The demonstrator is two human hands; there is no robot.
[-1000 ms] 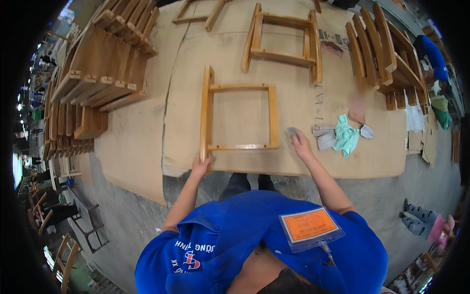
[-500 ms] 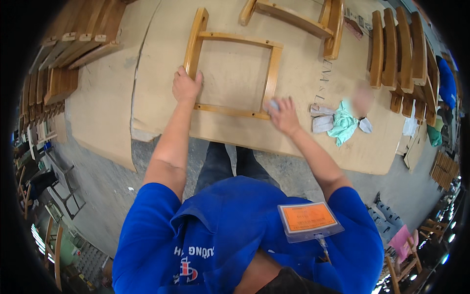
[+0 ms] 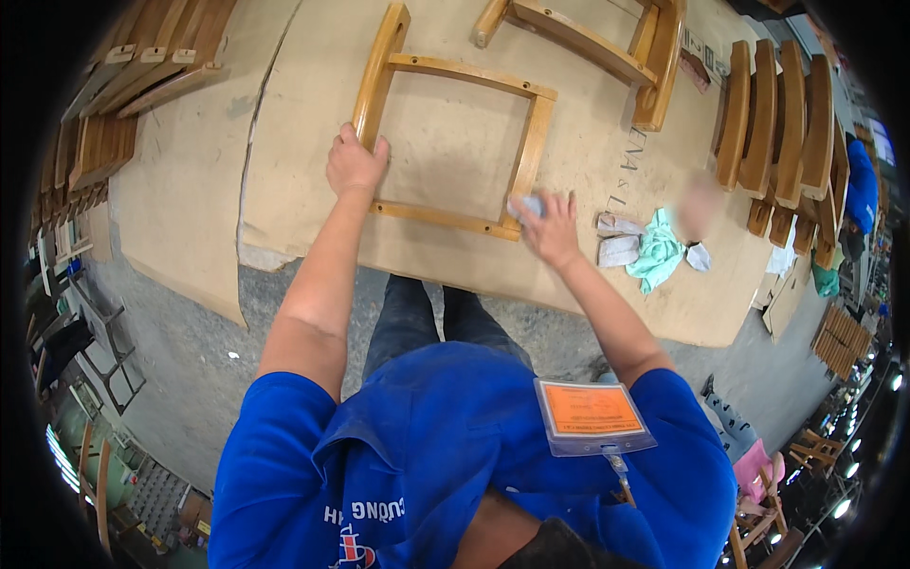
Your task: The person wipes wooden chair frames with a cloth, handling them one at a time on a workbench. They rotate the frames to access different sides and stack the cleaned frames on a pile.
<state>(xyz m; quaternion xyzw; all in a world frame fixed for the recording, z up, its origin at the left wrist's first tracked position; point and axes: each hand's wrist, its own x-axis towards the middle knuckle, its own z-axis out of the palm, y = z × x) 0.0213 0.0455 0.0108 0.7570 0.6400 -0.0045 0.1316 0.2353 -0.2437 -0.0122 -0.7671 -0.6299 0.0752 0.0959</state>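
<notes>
A varnished wooden frame (image 3: 533, 147) lies flat before me, with a thick post on its left and thinner rails forming a rectangle. My left hand (image 3: 354, 163) is wrapped round the lower part of that post. At the frame's lower right corner, my right hand (image 3: 553, 228) pinches a small grey-blue pad (image 3: 531, 206), which looks like folded abrasive paper, against the right rail. The fingers are slightly blurred. Just right of this hand lie a crumpled mint-green cloth (image 3: 656, 251) and folded greyish pieces (image 3: 619, 250).
Brown cardboard (image 3: 313, 190) covers the work surface. Another wooden frame (image 3: 588, 43) lies at the far side. Curved wooden parts stand in a row (image 3: 766, 123) at the right, and more wooden pieces are stacked (image 3: 142, 66) at the left.
The whole view has shifted slightly. My right hand keeps the pad at the frame's lower right corner, its fingers somewhat differently placed. The left hand holds the same spot on the post.
</notes>
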